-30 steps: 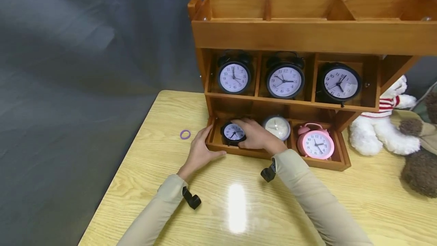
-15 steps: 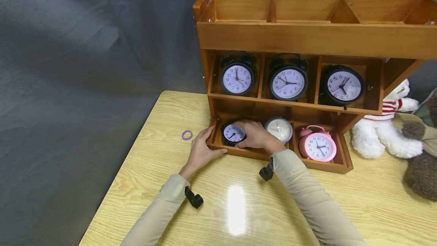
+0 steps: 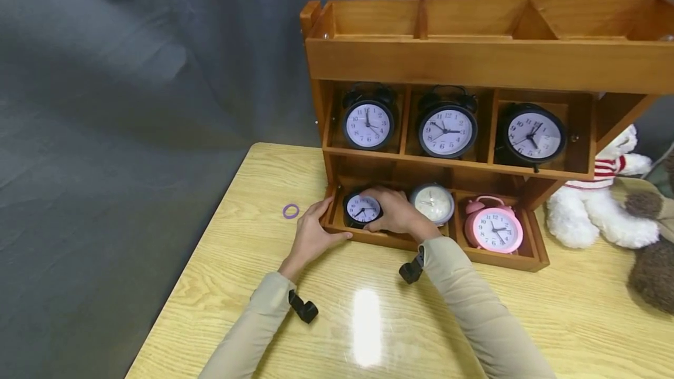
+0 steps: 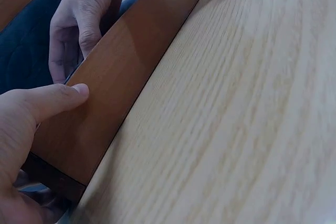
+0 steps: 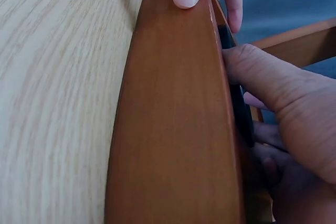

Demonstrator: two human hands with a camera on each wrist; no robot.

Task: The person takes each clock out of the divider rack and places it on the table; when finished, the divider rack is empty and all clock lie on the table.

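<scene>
In the head view, my right hand [image 3: 397, 212] grips a small black alarm clock [image 3: 362, 209] by its right side. This clock stands in the lower left compartment of a wooden shelf [image 3: 474, 66], its white dial facing up toward me. My left hand [image 3: 312, 237] holds the shelf's lower left corner. In the left wrist view its thumb [image 4: 63, 98] lies on the front board [image 4: 110, 93], and the other fingers reach round the end. The right wrist view shows the right thumb [image 5: 257, 69] just behind that board, against the clock's dark edge [image 5: 242, 114].
A round silver-rimmed clock [image 3: 433, 203] and a pink twin-bell clock [image 3: 497, 229] stand to the right in the lower row. Three black clocks fill the row above, including one in the middle [image 3: 447, 130]. A purple ring [image 3: 291, 211] lies left; plush toys [image 3: 600, 203] sit right.
The scene has slid slightly right and down in the head view. Both hands keep their places on the clock and the shelf corner.
</scene>
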